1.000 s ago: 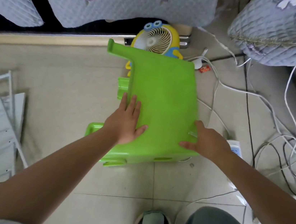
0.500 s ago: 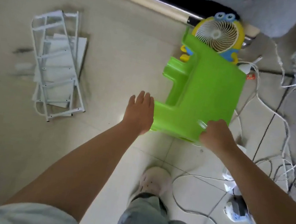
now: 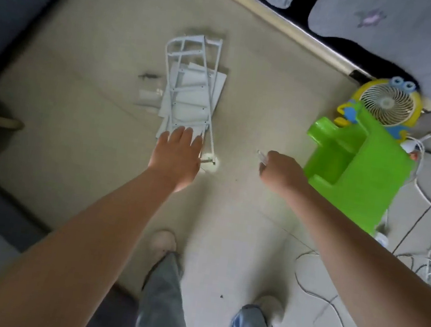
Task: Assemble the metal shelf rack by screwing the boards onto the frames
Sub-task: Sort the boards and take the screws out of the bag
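Two white metal frames lie stacked on flat white boards on the tiled floor, centre left. My left hand stretches out over the near end of that stack with straight fingers and holds nothing. My right hand hovers over bare floor to the right of the stack, its fingers curled round a small clear item that pokes out at the top; I cannot tell what it is. A small white part lies at the frame's near corner.
A green plastic stool lies on its side at the right, with a yellow fan behind it. White cables trail across the floor on the right. My feet stand below. A bed edge runs across the top.
Both hands have left the green stool. The view swung left, and my left hand reached over to the white frame stack. The right hand moved away from the stool, still curled.
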